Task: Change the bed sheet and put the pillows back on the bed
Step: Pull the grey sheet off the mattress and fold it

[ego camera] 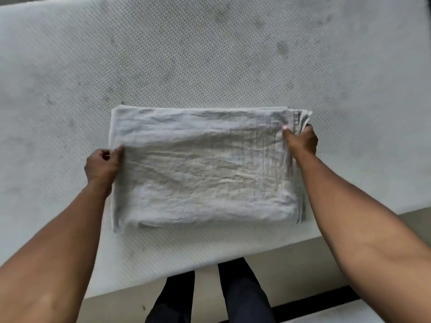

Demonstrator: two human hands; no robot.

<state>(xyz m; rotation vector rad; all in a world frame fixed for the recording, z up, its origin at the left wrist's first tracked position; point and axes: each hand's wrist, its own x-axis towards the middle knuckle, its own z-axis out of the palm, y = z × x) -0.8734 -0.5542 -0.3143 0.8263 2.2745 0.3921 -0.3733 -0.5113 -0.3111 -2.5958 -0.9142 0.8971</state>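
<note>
Two pinches on folded sheet (203, 169): left fingers (116, 152) at left edge, right fingers (287, 134) at right; mattress (210, 54) beneath

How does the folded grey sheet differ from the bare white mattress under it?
The folded, wrinkled pale grey sheet is a small rectangle; the bare white dimpled mattress spreads beyond the frame. The sheet is creased; the mattress lies flat, with dark smudges. The left hand and right hand grip the sheet's side edges, not the mattress. Both are pale.
</note>
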